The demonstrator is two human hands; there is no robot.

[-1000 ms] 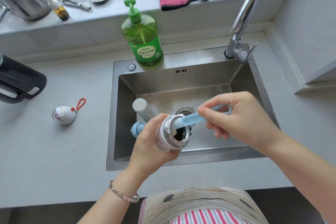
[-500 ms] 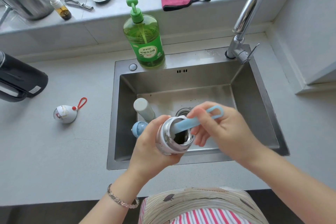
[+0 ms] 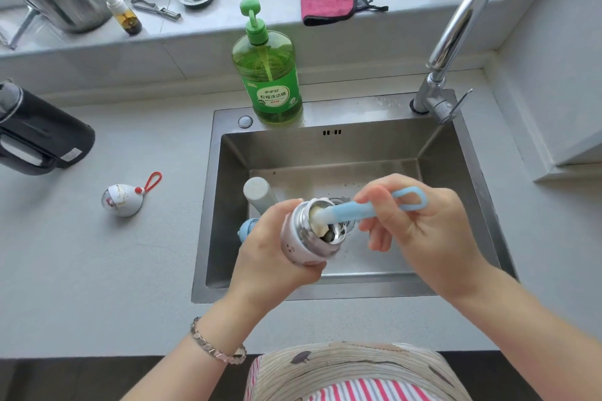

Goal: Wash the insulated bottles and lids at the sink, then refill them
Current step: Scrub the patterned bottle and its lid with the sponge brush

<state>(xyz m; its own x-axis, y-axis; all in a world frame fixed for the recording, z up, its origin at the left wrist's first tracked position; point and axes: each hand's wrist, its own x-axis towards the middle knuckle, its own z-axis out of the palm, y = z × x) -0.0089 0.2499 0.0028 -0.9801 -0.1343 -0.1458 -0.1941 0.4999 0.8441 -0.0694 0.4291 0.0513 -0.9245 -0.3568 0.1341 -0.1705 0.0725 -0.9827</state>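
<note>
the left hand (image 3: 277, 259) has its grip clamped round a small white insulated bottle (image 3: 309, 242), held tilted above the sink (image 3: 325, 150) at the lower centre of the frame, with its mouth turned toward the right of the frame. the right hand (image 3: 420, 231) pinches the handle of a blue brush (image 3: 358, 210), whose pale sponge head sits in the bottle's mouth. the task looks to be in its washing stage, on the inside of one bottle. a second, pale bottle (image 3: 259, 194) leans in the left part of the sink with a blue piece (image 3: 246, 228) beside it (probably a lid, though partly hidden behind the hand). a white lid with a red loop (image 3: 122, 200) lies on the surface at the left, well apart from the sink. no water runs from the tap (image 3: 462, 16). still to do, as i judge it: rinsing this bottle, washing the other bottle and the lids, then all the refilling
</note>
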